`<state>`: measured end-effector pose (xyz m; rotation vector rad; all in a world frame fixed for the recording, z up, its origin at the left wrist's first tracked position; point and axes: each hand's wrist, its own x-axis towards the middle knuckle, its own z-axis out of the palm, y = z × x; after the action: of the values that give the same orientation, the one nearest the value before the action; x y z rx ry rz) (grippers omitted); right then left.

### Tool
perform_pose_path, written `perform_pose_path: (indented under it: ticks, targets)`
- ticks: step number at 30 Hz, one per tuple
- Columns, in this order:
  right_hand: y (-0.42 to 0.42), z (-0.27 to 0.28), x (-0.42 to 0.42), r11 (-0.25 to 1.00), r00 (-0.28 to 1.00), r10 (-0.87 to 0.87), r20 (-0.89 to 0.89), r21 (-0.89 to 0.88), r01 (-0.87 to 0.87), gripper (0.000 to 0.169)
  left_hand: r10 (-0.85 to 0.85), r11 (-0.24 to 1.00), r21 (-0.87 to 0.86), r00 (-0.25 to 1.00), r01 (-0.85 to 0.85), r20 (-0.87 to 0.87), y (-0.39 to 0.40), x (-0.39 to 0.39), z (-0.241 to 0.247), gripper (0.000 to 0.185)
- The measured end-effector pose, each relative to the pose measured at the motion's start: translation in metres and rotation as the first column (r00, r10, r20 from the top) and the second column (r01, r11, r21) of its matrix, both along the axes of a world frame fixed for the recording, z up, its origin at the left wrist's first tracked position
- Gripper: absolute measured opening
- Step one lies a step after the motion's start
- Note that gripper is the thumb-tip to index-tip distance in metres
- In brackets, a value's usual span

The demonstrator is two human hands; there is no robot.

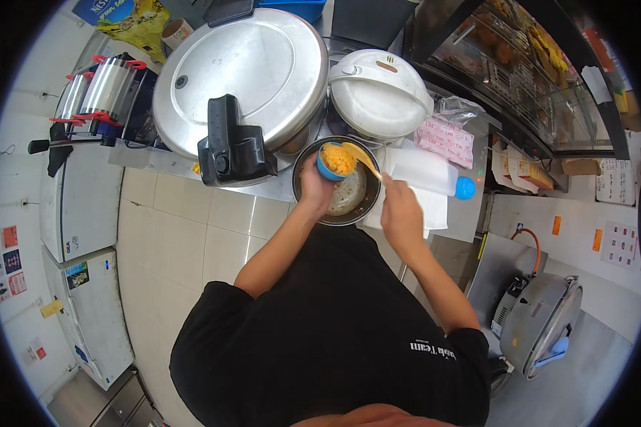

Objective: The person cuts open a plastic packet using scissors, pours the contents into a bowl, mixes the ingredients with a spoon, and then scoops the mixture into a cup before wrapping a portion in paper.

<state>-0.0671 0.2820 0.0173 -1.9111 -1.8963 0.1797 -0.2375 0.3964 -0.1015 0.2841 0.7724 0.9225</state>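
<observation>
In my left hand (316,188) is a small blue bowl (332,174), held over the dark cooking pot (347,220). Orange-yellow rice (335,159) fills the bowl in a mound. My right hand (401,213) grips the handle of a yellow-brown spatula (364,160), whose blade touches the rice or lies just beside it; I cannot tell which. The pot's pale bottom shows, with a few food bits stuck along its wall. Part of the bowl's underside is hidden by my left fingers.
A large lidded steel cooker (245,69) and a white rice cooker (382,96) stand behind the pot. To the right lie a blue-capped bottle (432,169), white paper (406,209) and a pink-printed pack (445,141). A glass display cabinet (523,69) borders the counter.
</observation>
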Motion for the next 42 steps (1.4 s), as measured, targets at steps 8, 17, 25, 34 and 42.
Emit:
perform_pose_path:
  ticks: [8,17,25,34,42]
  targets:
    - [0.023,-0.035,0.027,0.938,0.629,-0.324,-0.707,-0.328,0.115,0.027,0.051,0.999,0.014,0.999,-0.051,-0.013,0.002,-0.004,0.005,0.052]
    - [0.027,-0.050,-0.008,0.971,0.674,-0.230,-0.702,-0.213,0.110,0.026,0.031,0.999,-0.018,0.998,-0.032,-0.054,0.003,-0.008,0.014,0.049]
    - [0.015,-0.058,-0.020,0.941,0.537,-0.338,-0.773,-0.286,0.180,0.028,0.097,0.993,0.068,0.995,-0.098,0.004,0.003,-0.009,-0.001,0.051]
    - [0.023,-0.055,-0.023,0.961,0.712,-0.277,-0.645,-0.175,0.215,0.024,0.091,0.996,0.008,0.993,-0.090,-0.077,0.000,-0.013,0.009,0.045]
    - [0.057,-0.072,0.013,0.937,0.990,-0.025,0.139,-0.343,0.072,0.018,0.033,0.997,-0.060,0.980,-0.045,-0.198,-0.035,-0.103,-0.020,0.064]
